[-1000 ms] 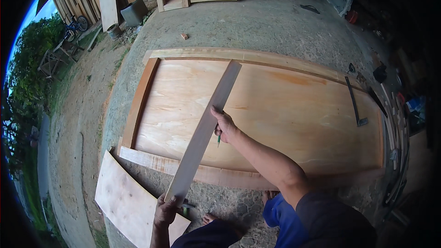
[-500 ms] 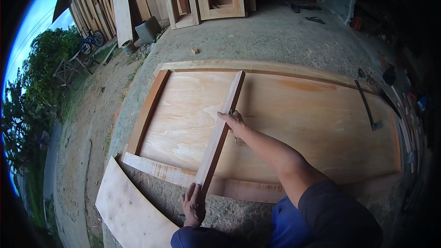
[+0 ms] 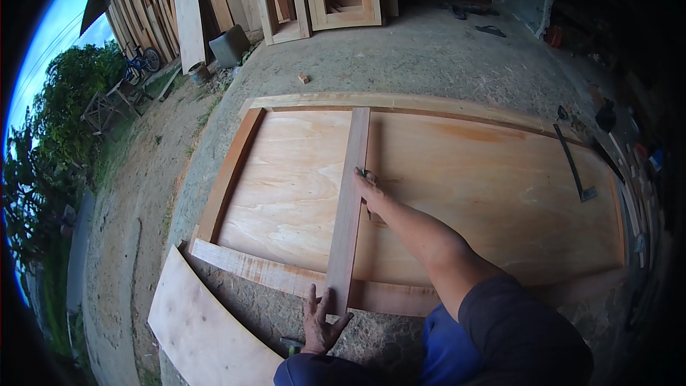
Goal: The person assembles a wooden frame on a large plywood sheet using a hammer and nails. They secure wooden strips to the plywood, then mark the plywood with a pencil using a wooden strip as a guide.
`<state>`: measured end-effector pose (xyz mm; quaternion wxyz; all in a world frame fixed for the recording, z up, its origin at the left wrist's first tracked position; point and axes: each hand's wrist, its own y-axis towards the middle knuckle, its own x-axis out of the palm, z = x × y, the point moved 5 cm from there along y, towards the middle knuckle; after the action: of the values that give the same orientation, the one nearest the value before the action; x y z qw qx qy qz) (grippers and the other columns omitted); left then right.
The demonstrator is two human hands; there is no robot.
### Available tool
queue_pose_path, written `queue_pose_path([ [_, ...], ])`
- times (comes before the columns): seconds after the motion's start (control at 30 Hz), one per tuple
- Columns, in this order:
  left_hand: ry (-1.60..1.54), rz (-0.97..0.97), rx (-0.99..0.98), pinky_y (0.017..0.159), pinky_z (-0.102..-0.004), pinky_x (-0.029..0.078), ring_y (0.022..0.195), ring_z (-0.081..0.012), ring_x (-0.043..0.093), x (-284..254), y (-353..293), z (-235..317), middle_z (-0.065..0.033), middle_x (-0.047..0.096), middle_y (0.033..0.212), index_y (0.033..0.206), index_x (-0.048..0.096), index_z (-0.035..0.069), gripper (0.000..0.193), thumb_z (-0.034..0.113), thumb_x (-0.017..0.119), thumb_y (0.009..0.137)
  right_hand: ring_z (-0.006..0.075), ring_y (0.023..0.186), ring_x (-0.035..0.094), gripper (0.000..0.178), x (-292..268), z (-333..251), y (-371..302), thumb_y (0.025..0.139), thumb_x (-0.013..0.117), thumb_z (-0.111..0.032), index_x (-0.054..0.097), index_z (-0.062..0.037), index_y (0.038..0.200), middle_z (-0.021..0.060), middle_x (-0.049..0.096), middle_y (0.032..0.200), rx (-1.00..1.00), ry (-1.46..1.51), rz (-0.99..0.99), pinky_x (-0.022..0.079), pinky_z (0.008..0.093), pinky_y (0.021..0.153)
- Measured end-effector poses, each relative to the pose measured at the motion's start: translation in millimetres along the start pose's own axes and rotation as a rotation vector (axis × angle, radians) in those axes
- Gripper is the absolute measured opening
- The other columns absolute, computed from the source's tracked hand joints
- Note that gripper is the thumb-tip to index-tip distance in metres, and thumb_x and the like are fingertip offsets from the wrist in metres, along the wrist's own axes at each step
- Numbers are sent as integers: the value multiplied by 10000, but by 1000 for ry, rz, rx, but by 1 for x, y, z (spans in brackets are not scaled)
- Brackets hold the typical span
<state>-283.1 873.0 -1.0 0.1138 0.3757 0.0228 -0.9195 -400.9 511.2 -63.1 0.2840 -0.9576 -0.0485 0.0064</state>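
A wooden board (image 3: 348,225) lies crosswise over a large framed plywood panel (image 3: 457,193), from its far rail to its near rail. My right hand (image 3: 369,189) rests at the board's right edge around mid-length, the thumb side against the wood. A thin dark green pencil (image 3: 369,212) sticks out of its closed fingers. At the near end my left hand (image 3: 321,325) has its fingers spread, the fingertips touching the board's left side and end. Beside the left wrist lies a partly hidden tool (image 3: 291,344) whose kind I cannot make out.
A black square (image 3: 573,164) lies on the panel's right part. A loose pale plywood sheet (image 3: 207,325) is at the near left. A small wood block (image 3: 304,78) sits on the concrete beyond. Door frames (image 3: 343,0) lean at the back; narrow wood strips (image 3: 634,200) lie at right.
The board has turned flat: its broad face now points up and its far end sits further left. My left hand has opened its fingers and shifted right with the near end.
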Motion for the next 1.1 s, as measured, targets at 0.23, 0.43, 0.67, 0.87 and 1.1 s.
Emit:
queue_pose_path([
  [0.23, 185, 11, 232, 1024, -493, 430, 1163, -407, 567, 26, 33, 13, -233, 576, 1338, 1375, 521, 7, 721, 287, 817, 780, 339, 1355, 418, 732, -49, 28, 65, 943, 488, -666, 352, -165, 1459, 163, 385, 1504, -170, -135, 12, 418, 554, 1024],
  [0.43, 182, 21, 184, 1009, -497, 438, 1159, -406, 565, 21, 39, 1, -230, 583, 1333, 1380, 525, 17, 722, 273, 818, 772, 336, 1369, 427, 695, -25, -1, 31, 988, 442, -582, 335, -116, 1492, 185, 421, 1482, -52, 4, 33, 387, 475, 1097],
  [0.67, 194, 27, 176, 978, -499, 464, 1123, -412, 571, 25, 45, 6, -217, 588, 1333, 1386, 531, 39, 738, 269, 827, 749, 375, 1237, 555, 636, -39, 4, 43, 1002, 432, -562, 440, -90, 1429, 219, 565, 1348, -149, -81, 153, 456, 476, 1003],
  [0.87, 171, 51, 154, 960, -488, 482, 1118, -407, 571, 21, 45, 1, -197, 596, 1331, 1384, 546, 49, 725, 262, 822, 748, 387, 1287, 516, 676, -31, 8, 52, 989, 445, -578, 418, -72, 1437, 214, 520, 1413, -159, -60, 61, 447, 488, 1019],
  [1.1, -565, -135, -117, 925, -393, 515, 1050, -298, 639, 14, 54, -10, -171, 649, 1257, 1376, 539, -17, 661, 336, 757, 862, 219, 1004, 544, 731, -30, -7, 34, 908, 528, -700, 388, -213, 1434, 62, 543, 1217, -141, 85, 13, 464, 438, 692],
])
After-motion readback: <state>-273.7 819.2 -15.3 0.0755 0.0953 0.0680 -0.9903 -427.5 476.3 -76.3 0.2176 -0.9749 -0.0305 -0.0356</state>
